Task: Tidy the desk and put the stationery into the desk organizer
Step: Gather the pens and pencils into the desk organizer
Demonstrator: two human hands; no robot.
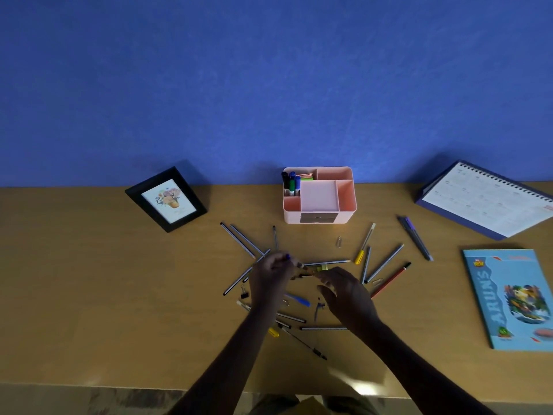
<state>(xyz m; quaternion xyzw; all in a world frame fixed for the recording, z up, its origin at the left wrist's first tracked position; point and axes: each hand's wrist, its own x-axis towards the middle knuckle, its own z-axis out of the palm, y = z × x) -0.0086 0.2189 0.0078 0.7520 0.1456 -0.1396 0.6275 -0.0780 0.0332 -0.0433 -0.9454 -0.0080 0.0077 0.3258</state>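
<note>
The desk organizer (347, 215), a pale pink box divided into open compartments with a small drawer in front, is set at the centre of the frame against the wall. Four markers (291, 184) (one black, one green, two blue) are stood in its upper-left compartment. The desk (119, 295) is of brown wood, and a blue wall (269, 85) is seen behind. Loose pens and pencils (238, 240) are scattered below the organizer, too overlapped to be counted. One photo frame (166, 199), one calendar (484, 202) and one notebook (508, 298) are seen. A blue-tipped pen (288, 256) is gripped in the curled fingers of the left hand (270, 277). The right hand (347, 292) is extended toward a small yellow object (323, 268); whether it is held cannot be told.
</note>
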